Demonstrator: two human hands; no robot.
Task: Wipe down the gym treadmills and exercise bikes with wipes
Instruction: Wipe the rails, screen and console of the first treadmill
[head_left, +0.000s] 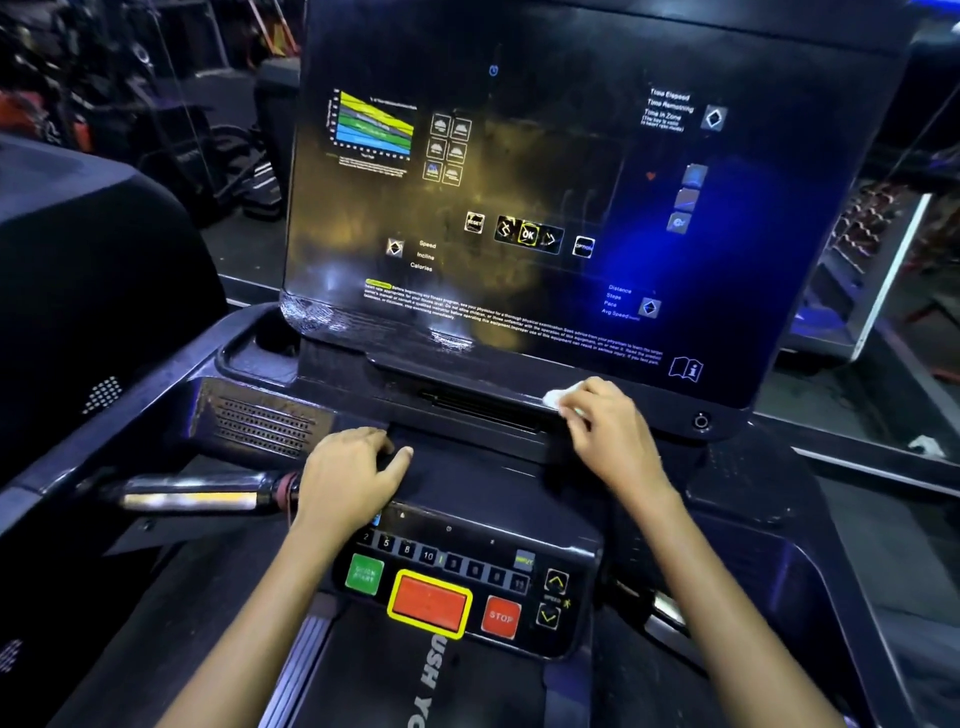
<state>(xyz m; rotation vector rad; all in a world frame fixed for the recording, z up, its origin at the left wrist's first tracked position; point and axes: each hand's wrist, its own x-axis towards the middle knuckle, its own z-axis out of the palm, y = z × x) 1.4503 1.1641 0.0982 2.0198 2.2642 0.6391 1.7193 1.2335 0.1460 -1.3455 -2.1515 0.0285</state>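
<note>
A black treadmill console (519, 208) fills the view, its glossy panel printed with charts, an OK key and small text. Below it lies a ledge with a slot (478, 405). My right hand (608, 431) holds a white wipe (558, 397) against the right part of that ledge, fingers curled over it. My left hand (348, 467) rests on the dark shelf above the button panel (457, 582), fingers bent over its edge, holding nothing. The button panel carries a green key, a red pad framed in yellow and a red STOP key.
A chrome handle bar (192, 499) juts out at the left under a speaker grille (260, 426). Another dark machine (78, 291) stands close on the left. A cup recess (260, 348) sits left of the console. More gym gear lies behind and at right.
</note>
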